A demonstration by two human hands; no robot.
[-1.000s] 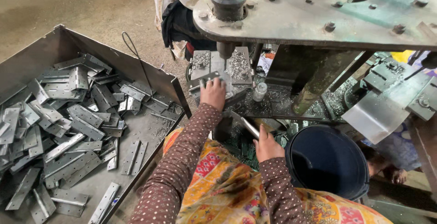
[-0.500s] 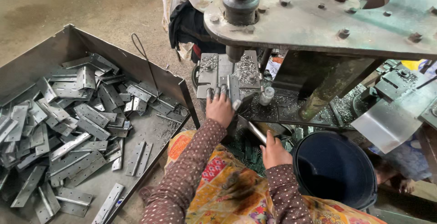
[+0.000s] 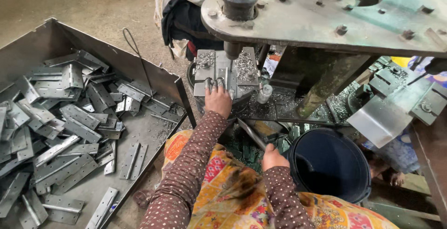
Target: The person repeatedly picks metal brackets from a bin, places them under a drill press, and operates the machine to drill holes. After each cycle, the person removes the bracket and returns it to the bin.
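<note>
While my left hand [image 3: 218, 99] presses flat, fingers open, on the hinge plate [image 3: 226, 76] at frame centre, I'm positioning it under the drill [image 3: 231, 51]. Right hand [image 3: 274, 158] grips a metal strip [image 3: 251, 133]; the next move probably calls for steady holding.

Setting: small metalworking workshop, press or drill station.
Evidence: heavy bolted steel machine frame [image 3: 326, 12] at far right, jig block [image 3: 226, 73] littered with metal swarf beneath its spindle, sheet-metal tray [image 3: 153, 77] at left heaped with stamped hinge plates [image 3: 70, 117], dark bucket [image 3: 330, 164] near right, bare concrete floor [image 3: 93, 1].
</note>
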